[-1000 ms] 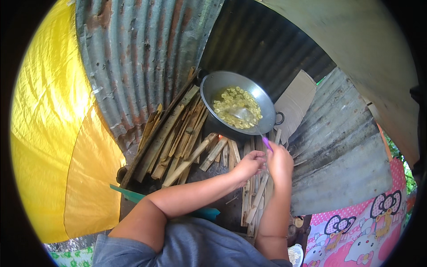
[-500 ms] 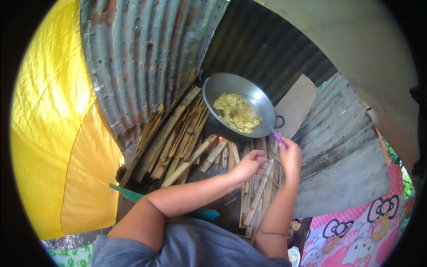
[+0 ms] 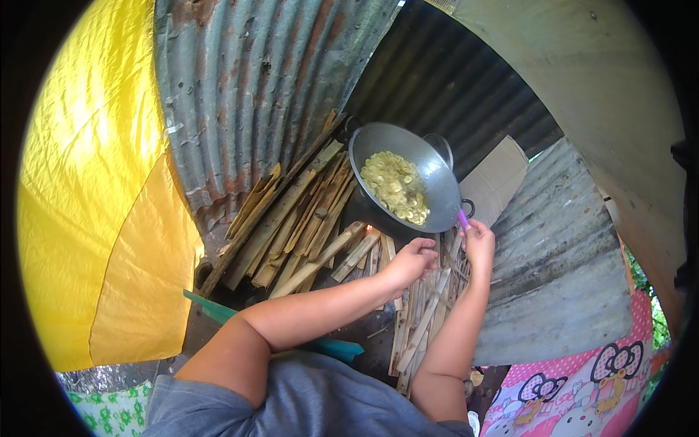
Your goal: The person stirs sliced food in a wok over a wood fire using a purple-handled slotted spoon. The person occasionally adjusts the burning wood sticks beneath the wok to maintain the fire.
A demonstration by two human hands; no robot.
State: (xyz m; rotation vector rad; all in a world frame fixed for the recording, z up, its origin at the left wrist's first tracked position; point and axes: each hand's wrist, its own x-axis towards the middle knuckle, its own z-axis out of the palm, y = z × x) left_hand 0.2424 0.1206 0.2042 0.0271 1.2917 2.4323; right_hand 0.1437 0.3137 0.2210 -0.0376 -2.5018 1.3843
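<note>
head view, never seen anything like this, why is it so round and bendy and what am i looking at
There is no machine here, just a person's two bare hands. A wide fisheye camera worn on the head looks down, so straight edges curve. The right hand grips a purple handle at the rim of a metal wok, which holds pale yellow slices. The left hand, loosely curled, shows nothing in its grasp. Split firewood lies left of the wok, and a small orange glow shows below it. Corrugated metal sheets stand around.
</note>
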